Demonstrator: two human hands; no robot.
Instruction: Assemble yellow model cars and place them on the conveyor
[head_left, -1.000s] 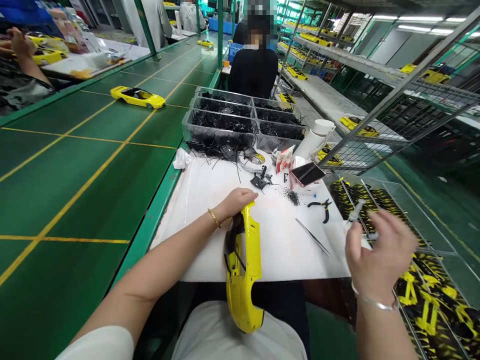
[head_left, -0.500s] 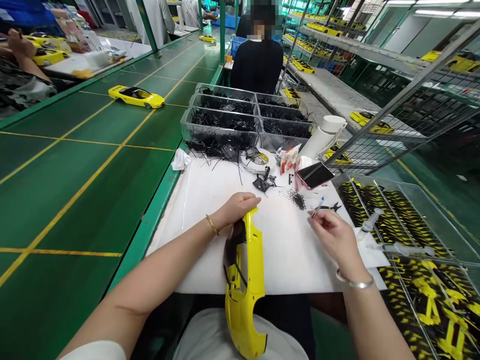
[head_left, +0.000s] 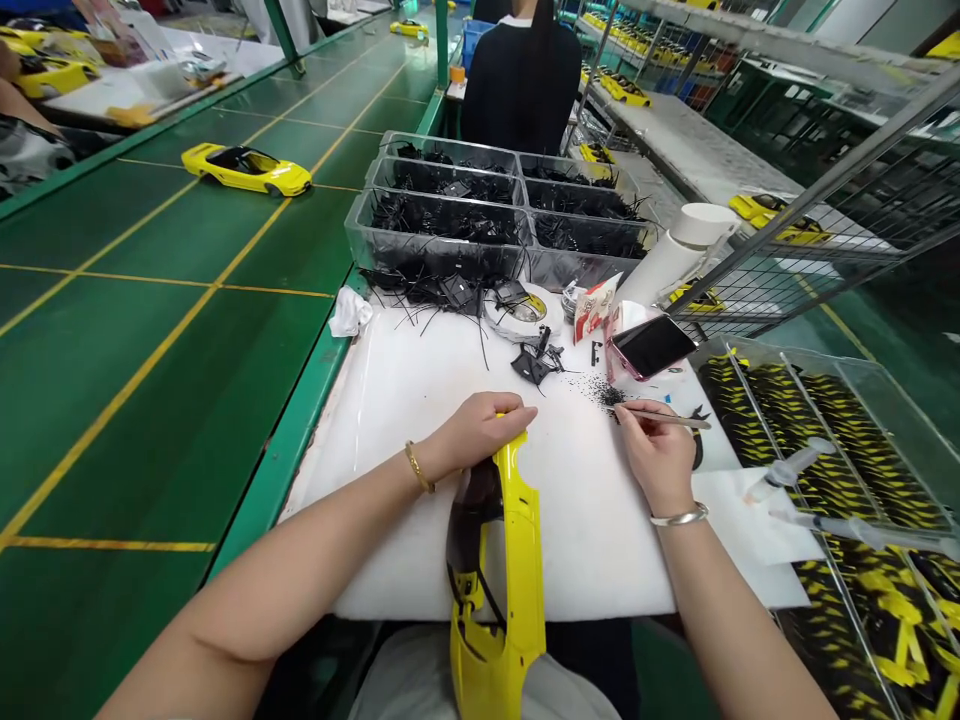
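My left hand [head_left: 484,430] is closed on the far end of a yellow car body [head_left: 523,560], which stands on its side over the near edge of the white work surface [head_left: 420,380]. Between the fingers of my right hand [head_left: 660,450] is a pair of metal tweezers [head_left: 667,416]. Their tip reaches the edge of a pile of tiny black pieces [head_left: 609,395]. Black plastic parts [head_left: 532,362] lie left of that pile.
Clear divided bins [head_left: 439,255] of black parts stand at the back. A phone [head_left: 652,347], white bottle [head_left: 686,245] and syringes [head_left: 795,468] are on the right. Left runs a green conveyor [head_left: 150,400] with a yellow car [head_left: 246,170]. A person [head_left: 521,80] sits ahead.
The tweezers now show clearly in my right hand, with their tip at the black pile. The view has shifted, and my left hand keeps its hold on the car body.
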